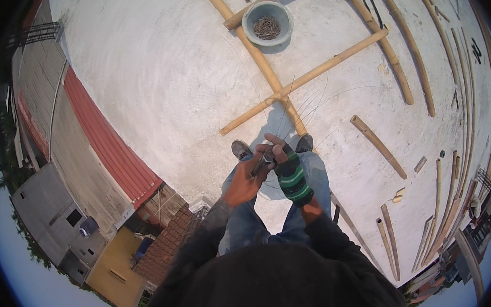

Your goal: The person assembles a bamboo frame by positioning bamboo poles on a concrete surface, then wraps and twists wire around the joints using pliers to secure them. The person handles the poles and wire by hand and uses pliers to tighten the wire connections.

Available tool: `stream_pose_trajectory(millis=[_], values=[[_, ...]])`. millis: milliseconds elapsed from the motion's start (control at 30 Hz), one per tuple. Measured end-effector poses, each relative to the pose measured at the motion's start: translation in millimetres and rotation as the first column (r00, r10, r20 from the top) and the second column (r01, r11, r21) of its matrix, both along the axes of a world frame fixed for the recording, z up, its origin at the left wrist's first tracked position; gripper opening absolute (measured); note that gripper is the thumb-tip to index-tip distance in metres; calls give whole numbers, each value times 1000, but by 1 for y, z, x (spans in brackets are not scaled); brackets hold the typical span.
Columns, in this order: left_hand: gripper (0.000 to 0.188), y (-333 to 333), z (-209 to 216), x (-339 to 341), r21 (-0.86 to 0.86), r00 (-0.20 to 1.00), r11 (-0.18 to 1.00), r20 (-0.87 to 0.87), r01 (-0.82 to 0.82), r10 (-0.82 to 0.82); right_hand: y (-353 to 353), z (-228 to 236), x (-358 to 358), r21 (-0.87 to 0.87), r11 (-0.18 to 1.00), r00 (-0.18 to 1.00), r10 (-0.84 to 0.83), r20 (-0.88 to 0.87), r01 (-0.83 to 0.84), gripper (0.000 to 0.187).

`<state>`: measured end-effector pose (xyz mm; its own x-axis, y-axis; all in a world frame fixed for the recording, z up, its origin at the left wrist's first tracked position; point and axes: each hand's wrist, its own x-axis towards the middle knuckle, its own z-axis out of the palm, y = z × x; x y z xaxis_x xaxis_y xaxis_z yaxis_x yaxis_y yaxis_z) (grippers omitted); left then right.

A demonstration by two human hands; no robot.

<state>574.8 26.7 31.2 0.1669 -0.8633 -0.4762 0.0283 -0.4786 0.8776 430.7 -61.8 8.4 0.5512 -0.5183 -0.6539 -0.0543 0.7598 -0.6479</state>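
Note:
My two hands meet in front of my knees, close together. The bare left hand (244, 182) is closed around a dark metal tool (264, 163), whose exact kind is mostly hidden by the fingers. On my right hand (293, 177) is a green, black and white striped fingerless glove; its fingers are bent around the lower ends of several thin wires (286, 109). These wires fan out from the hands over the floor and the crossed bamboo poles. The long bamboo pole (261, 61) and the shorter crossing bamboo pole (327, 65) meet just beyond my shoes.
A grey bucket (286, 19) with nails (267, 28) stands beside the long pole. Several bamboo poles (407, 36) and cut pieces (378, 146) lie on the pale concrete floor (160, 60) to the right. At left, the floor's edge drops toward a red metal roof (106, 134).

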Motion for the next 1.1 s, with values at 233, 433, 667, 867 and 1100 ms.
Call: stream_pose_trajectory(millis=[233,433,667,867,1100], values=[[21,-49,-60,10,77,964,963,-86,257,-251,-19,-58,-22,2,968,968,-251,27,251,32],[22,-140,-117,-27,-11,989,989,-7,148,-148,-103,-121,-38,-126,865,870,-493,-27,486,34],[27,-236,-178,-8,15,997,999,57,52,-53,-215,-147,-53,-358,600,638,-770,-14,715,35],[40,-252,-381,112,222,718,806,369,549,-590,-286,-246,-81,-609,443,592,-804,56,658,37],[38,-239,-586,253,447,-162,143,576,883,-801,-324,-455,-15,-265,909,800,-410,-438,321,64]])
